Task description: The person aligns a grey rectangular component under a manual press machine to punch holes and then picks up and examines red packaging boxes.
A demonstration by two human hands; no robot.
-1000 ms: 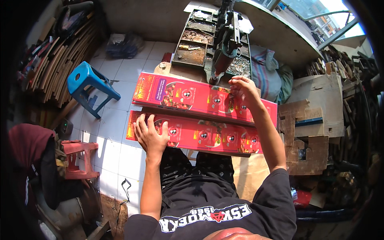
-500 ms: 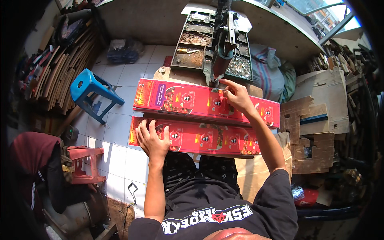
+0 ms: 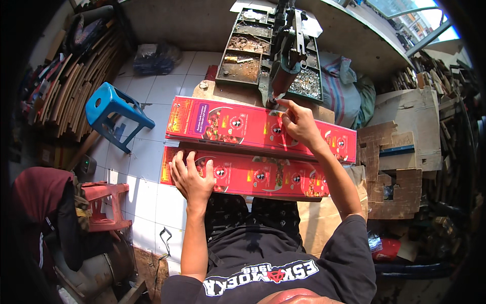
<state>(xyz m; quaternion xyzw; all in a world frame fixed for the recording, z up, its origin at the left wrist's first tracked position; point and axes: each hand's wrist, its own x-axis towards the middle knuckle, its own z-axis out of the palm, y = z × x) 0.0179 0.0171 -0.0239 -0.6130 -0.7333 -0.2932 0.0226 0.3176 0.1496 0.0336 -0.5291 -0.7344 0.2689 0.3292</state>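
Note:
Two long red printed cardboard panels, with food pictures on them, lie one beyond the other in front of me. My left hand (image 3: 192, 178) rests on the left end of the near panel (image 3: 238, 175), fingers spread over its upper edge. Across the far panel (image 3: 253, 125) reaches my right hand (image 3: 302, 126). Its index finger stretches to the lower tip of a dark hand press (image 3: 284, 76), the thumb apart from it and the other fingers curled. No object shows between finger and thumb. The contact at the press tip is too small to make out.
Divided trays (image 3: 243, 66) of small metal bits flank the press. A blue stool (image 3: 114, 111) stands at left, a red stool (image 3: 109, 205) nearer. Stacked boards (image 3: 76, 91) lean far left. Cut cardboard (image 3: 397, 167) and a striped sack (image 3: 339, 96) are at right.
The whole view has shifted slightly. Both hands keep nearly the same places on the panels and at the press tip.

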